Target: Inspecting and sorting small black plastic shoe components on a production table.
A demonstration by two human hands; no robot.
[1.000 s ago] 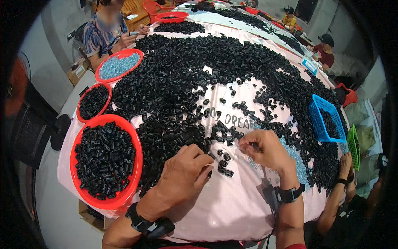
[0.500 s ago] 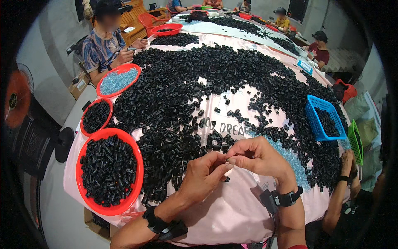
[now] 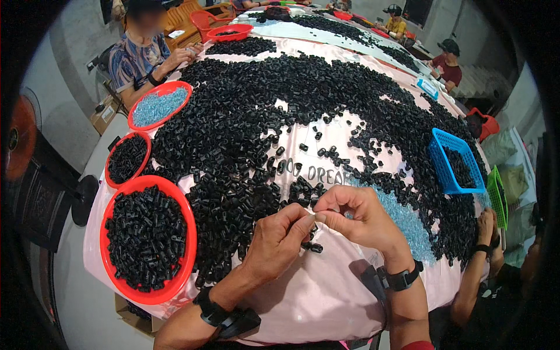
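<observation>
My left hand (image 3: 280, 245) and my right hand (image 3: 359, 219) meet fingertip to fingertip above the pink cloth (image 3: 326, 291) near the table's front edge. Both pinch a small part between them; it is too small and hidden to tell clearly. A few loose black plastic pieces (image 3: 312, 246) lie just under my left fingers. A huge heap of the same black pieces (image 3: 280, 111) covers the table beyond my hands. A patch of small clear blue pieces (image 3: 408, 224) lies right of my right hand.
Three red round trays stand at the left: a large one with black pieces (image 3: 189, 245), a smaller one (image 3: 108, 160), and one with blue pieces (image 3: 137, 105). A blue basket (image 3: 434, 166) and a green basket (image 3: 499, 198) sit right. Other people sit around the table.
My hands have come together from apart: a second ago the left lay on the black pieces and the right held something alone; now both pinch at one spot.
</observation>
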